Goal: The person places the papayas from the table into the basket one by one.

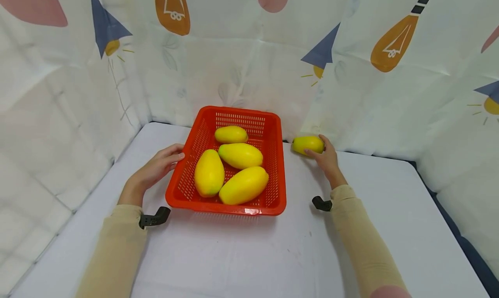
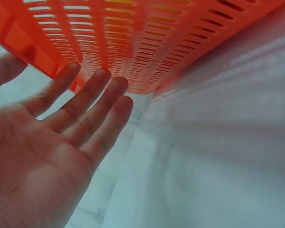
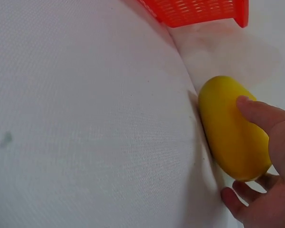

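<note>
An orange-red slotted plastic basket (image 1: 278, 176) stands on the white table with several oblong yellow fruits in it, such as one long fruit (image 1: 243, 185) near its front. My left hand (image 1: 161, 163) is at the basket's left rim. In the left wrist view that hand (image 2: 52, 133) has its fingers spread and nearly straight, fingertips right at the slotted wall. Back right of the basket, my right hand (image 1: 327, 159) holds another oblong yellow fruit (image 1: 308, 145) by its right end. In the right wrist view the thumb lies along this fruit (image 3: 228, 128), while the other fingers curl at its near end.
A patterned curtain (image 1: 241, 64) hangs behind the table's back edge and along both sides. The fruit at my right hand is close to that back edge. The white tabletop (image 1: 234, 259) extends in front of the basket. Each wrist wears a black strap mount (image 1: 153, 218).
</note>
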`<state>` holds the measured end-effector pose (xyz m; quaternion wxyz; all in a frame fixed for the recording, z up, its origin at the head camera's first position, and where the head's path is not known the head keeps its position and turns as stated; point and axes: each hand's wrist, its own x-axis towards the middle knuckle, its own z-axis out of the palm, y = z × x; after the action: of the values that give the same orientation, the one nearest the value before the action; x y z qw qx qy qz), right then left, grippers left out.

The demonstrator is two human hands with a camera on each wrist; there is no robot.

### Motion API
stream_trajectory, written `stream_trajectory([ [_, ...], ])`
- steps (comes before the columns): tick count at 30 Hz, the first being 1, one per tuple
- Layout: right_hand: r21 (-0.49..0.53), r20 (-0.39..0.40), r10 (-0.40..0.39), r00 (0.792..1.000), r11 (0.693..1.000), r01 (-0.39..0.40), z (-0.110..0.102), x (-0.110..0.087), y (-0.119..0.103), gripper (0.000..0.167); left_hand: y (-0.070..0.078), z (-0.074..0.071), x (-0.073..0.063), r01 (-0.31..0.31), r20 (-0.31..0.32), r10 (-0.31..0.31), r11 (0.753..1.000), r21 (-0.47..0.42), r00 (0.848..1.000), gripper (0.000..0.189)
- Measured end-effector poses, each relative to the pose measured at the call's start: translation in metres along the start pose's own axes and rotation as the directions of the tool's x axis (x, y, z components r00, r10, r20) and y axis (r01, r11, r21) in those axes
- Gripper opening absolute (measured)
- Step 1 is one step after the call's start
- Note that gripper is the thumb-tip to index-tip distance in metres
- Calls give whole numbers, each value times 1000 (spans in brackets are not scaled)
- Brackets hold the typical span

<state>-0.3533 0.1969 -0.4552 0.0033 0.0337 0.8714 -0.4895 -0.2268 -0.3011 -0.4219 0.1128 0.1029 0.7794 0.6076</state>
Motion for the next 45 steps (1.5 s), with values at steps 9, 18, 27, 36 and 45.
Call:
stream_trajectory([
  [9,23,-11,-2,1000,1000,2,1,-3,1,83,-2,-1,0,-10,8,11,1000,-7,1000,48],
  [18,15,-45,4,999,1000,-4,1,-3,0,79,-2,1,0,-11,7,12,1000,-18,1000,47],
  [27,26,-60,11,998,1000,-9,2,-3,-2,80,-1,2,-2,-18,5,18,999,-29,1000,45],
  [36,34,-68,16,998,999,-14,1,-4,-7,78,0,1,-2,-22,15,22,999,-27,1000,46],
  [45,57,-67,-21,998,998,25,-1,-9,-18,78,0,1,-1,-29,18,29,999,-23,999,47],
])
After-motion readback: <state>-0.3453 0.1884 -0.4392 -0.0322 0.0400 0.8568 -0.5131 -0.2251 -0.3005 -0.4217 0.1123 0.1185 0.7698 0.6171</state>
